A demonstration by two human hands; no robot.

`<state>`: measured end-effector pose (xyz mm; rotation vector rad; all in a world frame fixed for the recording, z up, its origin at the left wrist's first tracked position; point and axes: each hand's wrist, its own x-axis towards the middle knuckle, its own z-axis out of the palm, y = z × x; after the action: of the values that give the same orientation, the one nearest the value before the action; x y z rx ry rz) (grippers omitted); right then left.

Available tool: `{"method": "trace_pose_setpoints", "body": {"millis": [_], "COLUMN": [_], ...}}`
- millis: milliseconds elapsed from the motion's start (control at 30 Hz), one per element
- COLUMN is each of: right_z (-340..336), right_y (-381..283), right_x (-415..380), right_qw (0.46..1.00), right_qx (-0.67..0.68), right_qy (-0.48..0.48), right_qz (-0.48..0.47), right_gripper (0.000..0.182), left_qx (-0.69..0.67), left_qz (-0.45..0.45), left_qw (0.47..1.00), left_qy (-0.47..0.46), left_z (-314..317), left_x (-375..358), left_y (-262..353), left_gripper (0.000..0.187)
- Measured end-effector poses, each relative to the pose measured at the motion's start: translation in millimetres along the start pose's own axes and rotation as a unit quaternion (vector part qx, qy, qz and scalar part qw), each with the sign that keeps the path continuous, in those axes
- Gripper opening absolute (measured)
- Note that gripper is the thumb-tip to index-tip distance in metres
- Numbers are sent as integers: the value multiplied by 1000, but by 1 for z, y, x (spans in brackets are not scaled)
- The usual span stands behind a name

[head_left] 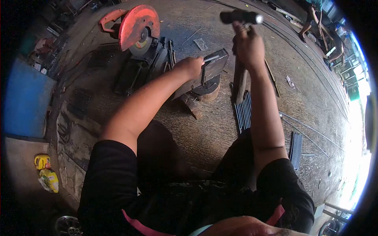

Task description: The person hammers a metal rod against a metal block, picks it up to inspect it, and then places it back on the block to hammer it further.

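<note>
Hammer raised over a steel piece on the workshop floor

Your right hand [248, 45] is closed around the handle of a hammer [241, 17], head lifted above the work. Your left hand [192, 66] grips a thin rod [212, 58] laid across the top of a dark steel block [210, 70], which rests on a round base [206, 89] near the middle of the floor [204, 129], just beside the orange chop saw [138, 29]. The rod looks stiff, light and prone to jump; hold it well back from the block. Cut bars [244, 112] lie near your right knee.
</note>
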<state>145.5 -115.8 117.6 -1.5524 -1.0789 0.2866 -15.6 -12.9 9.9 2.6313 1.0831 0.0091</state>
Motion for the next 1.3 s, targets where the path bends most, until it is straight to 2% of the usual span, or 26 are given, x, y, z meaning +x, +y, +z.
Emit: {"method": "trace_pose_setpoints", "body": {"millis": [33, 100, 167, 200, 233, 300, 367, 400, 467, 500, 533, 567, 633, 667, 700, 767, 800, 833, 867, 967, 1033, 1133, 1233, 1300], "right_z": [-2, -4, 20, 29, 40, 40, 30, 27, 18, 12, 0, -9, -11, -11, -6, 18, 35, 44, 42, 43, 32, 15, 14, 29], "right_y": [-7, -14, 42, 57, 101, 106, 119, 99, 85, 79, 47, 6, -1, -6, 9, 70, 110, 136, 131, 115, 71, 20, 20, 52], "right_x": [-1, -7, 2, -3, 1, -7, 5, 5, 18, 25, 20, 8, 4, -1, 1, 5, 2, 2, 6, -7, 1, 1, -2, -1], "right_qw": [997, 996, 996, 984, 954, 961, 971, 976, 986, 992, 996, 998, 989, 995, 995, 986, 963, 927, 925, 949, 983, 999, 994, 988], "right_qx": [34, 72, -7, -167, -288, -256, -163, -159, -167, -112, -57, 48, 135, 79, 77, -163, -239, -313, -316, -263, -179, -28, -3, -133], "right_qy": [39, 45, 77, 31, -84, -86, -173, -112, -20, 21, 14, 12, 56, 65, 64, -3, -59, -111, -105, -94, -37, 21, 59, 55], "right_qz": [-49, 2, -36, 46, 16, 55, 38, 98, 8, -58, -66, 31, -1, 3, 5, -40, -108, -176, -181, -147, -23, -35, -87, -56], "right_gripper": [33, 41, 41, 39, 42, 46, 52, 45, 41, 38, 37, 36, 34, 28, 28, 27, 29, 31, 31, 39, 43, 40, 38, 39], "left_qx": [-1, -7, -1, 5, 5, 3, -1, -6, 1, -1, 11, 24, 18, 15, 13, 40, 37, 35, 34, 64, 83, 20, 29, 46], "left_qz": [-2, 2, -1, -2, 0, 2, -24, -30, -17, -17, -23, -30, -2, 25, 25, -5, -1, 16, 32, 47, 43, 70, 75, 51], "left_qw": [1000, 999, 1000, 1000, 1000, 1000, 1000, 999, 1000, 1000, 1000, 999, 999, 997, 997, 997, 997, 992, 984, 987, 987, 984, 983, 989], "left_qy": [-1, 32, 18, 5, 6, 11, 0, -9, 12, 12, 15, 16, 43, 76, 74, 66, 69, 120, 174, 139, 132, 161, 167, 132], "left_z": [4, 12, 10, 8, 6, 0, 2, 2, -1, -2, -4, -3, 9, 14, 14, 6, 17, 37, 44, 30, 23, 26, 22, 18], "left_x": [2, 6, 6, 5, 3, -2, -2, -7, -4, -4, -5, -4, 5, 9, 8, 5, 8, 15, 23, 15, 11, 12, 13, 12], "left_y": [-3, -8, -7, -5, -1, 1, 1, 5, 4, 5, 5, 5, -5, -8, -6, 2, -4, -18, -26, -20, -15, -21, -21, -17], "left_gripper": [34, 33, 31, 30, 30, 31, 31, 31, 28, 28, 29, 31, 28, 27, 27, 26, 26, 26, 26, 25, 25, 24, 23, 23]}}
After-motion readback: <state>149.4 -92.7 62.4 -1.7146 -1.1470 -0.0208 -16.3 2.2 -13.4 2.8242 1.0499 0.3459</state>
